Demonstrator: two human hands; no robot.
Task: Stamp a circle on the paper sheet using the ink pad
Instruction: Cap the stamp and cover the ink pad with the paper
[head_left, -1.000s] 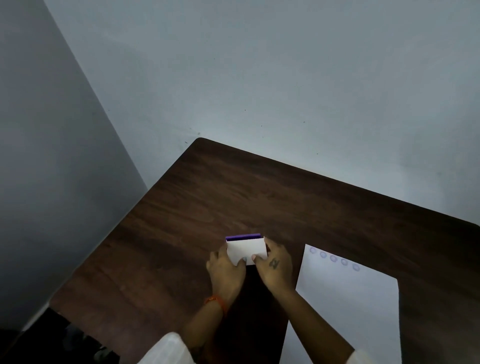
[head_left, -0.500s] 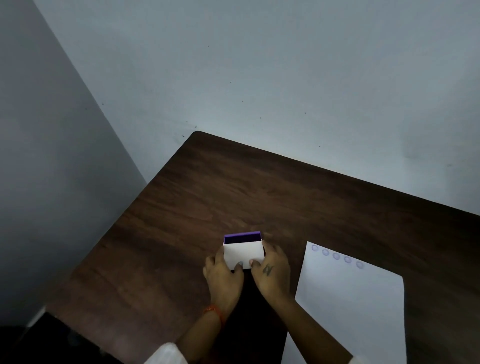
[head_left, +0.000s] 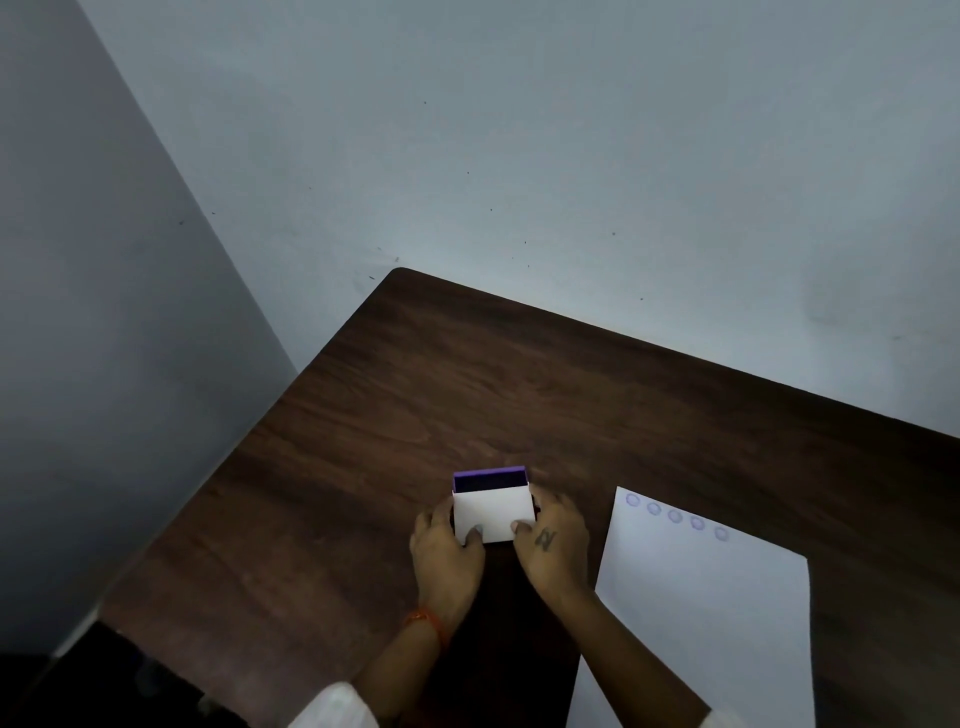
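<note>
The ink pad (head_left: 491, 506) lies on the dark wooden table (head_left: 395, 415), a small box with a white lid and a purple base. A strip of dark pad shows at its far edge, where the lid is slid back. My left hand (head_left: 447, 558) grips its left side with the thumb on the lid. My right hand (head_left: 553, 545) grips its right side the same way. The white paper sheet (head_left: 717, 623) lies to the right, with a row of several purple circles (head_left: 674, 516) along its top edge. No stamp is visible.
Grey walls meet in a corner behind the table. The table's left edge drops to a dark floor area (head_left: 104, 686). An orange thread band (head_left: 428, 621) circles my left wrist.
The white lid has slid toward me over the purple base, exposing more of the dark pad at the far edge. Both hands have stayed on the box.
</note>
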